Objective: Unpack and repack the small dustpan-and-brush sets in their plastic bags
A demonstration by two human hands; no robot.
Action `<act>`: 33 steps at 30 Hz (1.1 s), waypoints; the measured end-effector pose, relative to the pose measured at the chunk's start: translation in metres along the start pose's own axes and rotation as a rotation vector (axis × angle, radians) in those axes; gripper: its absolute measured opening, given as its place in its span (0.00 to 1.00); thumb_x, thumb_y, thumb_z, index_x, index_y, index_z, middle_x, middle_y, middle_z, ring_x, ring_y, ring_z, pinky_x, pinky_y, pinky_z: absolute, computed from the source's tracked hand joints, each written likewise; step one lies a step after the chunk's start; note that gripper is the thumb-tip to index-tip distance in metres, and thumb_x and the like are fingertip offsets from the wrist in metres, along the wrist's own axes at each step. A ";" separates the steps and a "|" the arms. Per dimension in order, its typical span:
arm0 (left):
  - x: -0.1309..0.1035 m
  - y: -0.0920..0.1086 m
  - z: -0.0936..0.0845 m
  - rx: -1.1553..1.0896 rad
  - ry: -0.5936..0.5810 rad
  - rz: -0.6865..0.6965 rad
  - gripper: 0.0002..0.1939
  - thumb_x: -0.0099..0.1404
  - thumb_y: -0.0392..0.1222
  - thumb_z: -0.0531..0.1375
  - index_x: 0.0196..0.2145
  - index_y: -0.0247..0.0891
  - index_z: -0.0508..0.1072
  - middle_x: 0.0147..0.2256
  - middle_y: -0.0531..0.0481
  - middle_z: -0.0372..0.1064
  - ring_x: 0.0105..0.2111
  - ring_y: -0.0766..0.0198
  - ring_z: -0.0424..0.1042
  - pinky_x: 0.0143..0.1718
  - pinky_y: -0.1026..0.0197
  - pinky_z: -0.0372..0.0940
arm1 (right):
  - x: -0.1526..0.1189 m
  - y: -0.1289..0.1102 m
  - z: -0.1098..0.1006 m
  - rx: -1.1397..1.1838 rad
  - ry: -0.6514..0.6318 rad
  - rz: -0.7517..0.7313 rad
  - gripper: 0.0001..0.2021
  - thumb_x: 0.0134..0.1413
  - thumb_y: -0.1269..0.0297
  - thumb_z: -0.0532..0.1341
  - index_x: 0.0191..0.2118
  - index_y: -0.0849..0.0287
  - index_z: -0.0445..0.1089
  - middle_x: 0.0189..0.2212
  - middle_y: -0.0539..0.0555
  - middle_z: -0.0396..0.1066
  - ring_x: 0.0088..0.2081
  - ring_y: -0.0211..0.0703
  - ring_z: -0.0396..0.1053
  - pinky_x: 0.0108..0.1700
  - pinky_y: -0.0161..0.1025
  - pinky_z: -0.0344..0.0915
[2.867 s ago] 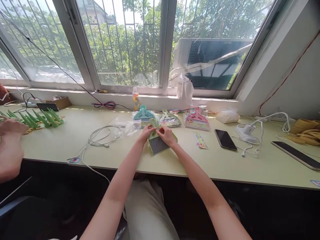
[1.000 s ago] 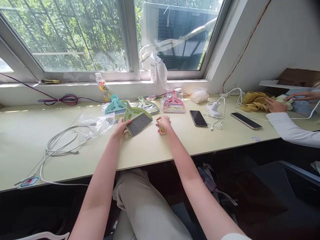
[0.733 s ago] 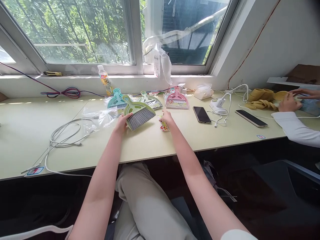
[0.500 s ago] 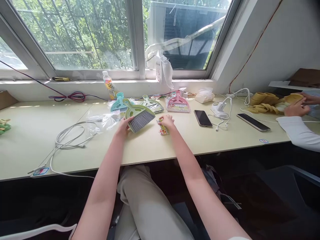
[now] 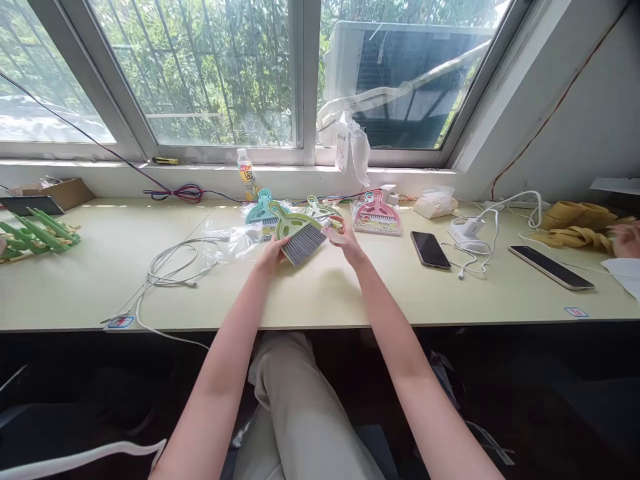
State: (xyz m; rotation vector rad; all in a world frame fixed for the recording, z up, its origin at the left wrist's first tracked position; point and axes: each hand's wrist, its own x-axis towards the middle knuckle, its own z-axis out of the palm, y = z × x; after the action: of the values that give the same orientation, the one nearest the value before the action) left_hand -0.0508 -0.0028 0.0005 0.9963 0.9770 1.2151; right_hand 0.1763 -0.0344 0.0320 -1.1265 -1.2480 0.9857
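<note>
My left hand [image 5: 271,256] is closed on the lower left edge of a green dustpan and brush set [image 5: 304,241], holding it tilted with the grey bristles toward me. In the fingers of my right hand [image 5: 346,241] is a small printed card [image 5: 330,231], raised beside the right end of the bristles; its print is hard to make out. Behind my hands lie a blue dustpan set [image 5: 262,208], another green dustpan set [image 5: 318,207] partly hidden, and a pink dustpan set [image 5: 377,217] in clear wrapping.
Clear plastic bags [image 5: 235,241] and a coiled white cable [image 5: 167,267] lie to the left. On the right are a black phone [image 5: 431,250], a power strip [image 5: 469,233] and another phone [image 5: 550,268]. A drink bottle [image 5: 247,175] stands at the back. Another person's hand [image 5: 626,239] is far right.
My right hand has lifted the printed card off the table and brought it up beside the brush. The view has turned left. My left hand keeps hold of the green set.
</note>
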 end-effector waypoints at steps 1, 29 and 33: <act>-0.001 -0.001 0.002 -0.002 -0.041 -0.003 0.29 0.57 0.43 0.71 0.55 0.46 0.69 0.44 0.46 0.75 0.42 0.55 0.77 0.44 0.51 0.74 | -0.001 0.002 0.007 -0.088 0.074 -0.019 0.26 0.55 0.58 0.68 0.58 0.52 0.64 0.42 0.52 0.75 0.38 0.40 0.74 0.39 0.34 0.68; -0.018 0.013 0.007 0.075 -0.202 0.129 0.41 0.52 0.39 0.74 0.62 0.44 0.65 0.51 0.42 0.73 0.49 0.52 0.74 0.53 0.49 0.70 | -0.008 0.022 0.046 0.328 -0.011 0.334 0.04 0.62 0.67 0.65 0.38 0.61 0.71 0.32 0.55 0.79 0.30 0.39 0.77 0.35 0.36 0.77; -0.014 0.013 0.004 0.390 0.059 0.245 0.17 0.66 0.52 0.65 0.48 0.40 0.74 0.45 0.41 0.74 0.50 0.47 0.73 0.46 0.50 0.72 | -0.006 0.024 0.040 0.356 0.054 0.344 0.02 0.62 0.71 0.63 0.37 0.61 0.71 0.29 0.53 0.79 0.27 0.38 0.76 0.33 0.35 0.76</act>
State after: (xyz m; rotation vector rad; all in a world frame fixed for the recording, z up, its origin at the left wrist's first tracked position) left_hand -0.0517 -0.0164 0.0148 1.4261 1.1933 1.2859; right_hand 0.1373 -0.0322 0.0063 -1.0934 -0.8058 1.3648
